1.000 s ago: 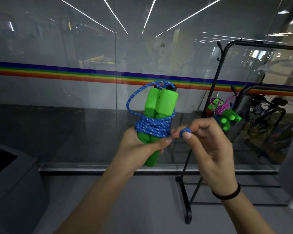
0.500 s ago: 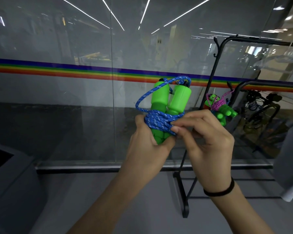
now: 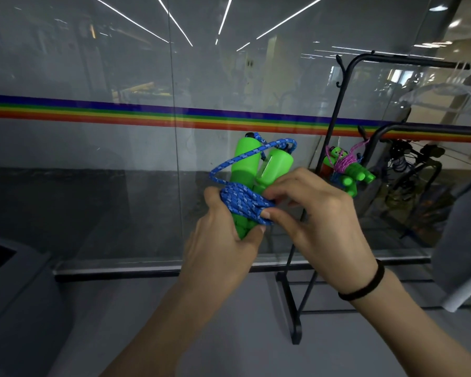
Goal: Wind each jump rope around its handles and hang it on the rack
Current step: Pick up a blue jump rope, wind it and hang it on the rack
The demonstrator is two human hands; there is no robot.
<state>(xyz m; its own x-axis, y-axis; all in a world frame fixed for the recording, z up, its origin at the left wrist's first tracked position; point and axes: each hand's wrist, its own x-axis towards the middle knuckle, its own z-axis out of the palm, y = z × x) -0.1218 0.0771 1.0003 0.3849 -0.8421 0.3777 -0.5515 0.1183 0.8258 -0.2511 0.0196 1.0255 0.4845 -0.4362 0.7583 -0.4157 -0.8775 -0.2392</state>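
My left hand (image 3: pixel 223 240) gripped the green handles (image 3: pixel 245 161) just left of the rack (image 3: pixel 335 118); my right hand (image 3: pixel 316 221) pinched the blue rope (image 3: pixel 242 200) against them; a loose tuck might have unwound the coils

This looks like a commercial indoor space such as a gym or activity room. A glass partition (image 3: pixel 93 191) with a rainbow stripe (image 3: pixel 93 113) reflects long ceiling light strips (image 3: pixel 176 23). On the right, a black metal rack (image 3: pixel 334 131) holds a wound jump rope (image 3: pixel 346 165) above a grey floor (image 3: pixel 229 322).

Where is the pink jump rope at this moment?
In the head view the pink jump rope hangs right of centre on the black rack, just beyond the right hand and below the rainbow stripe.
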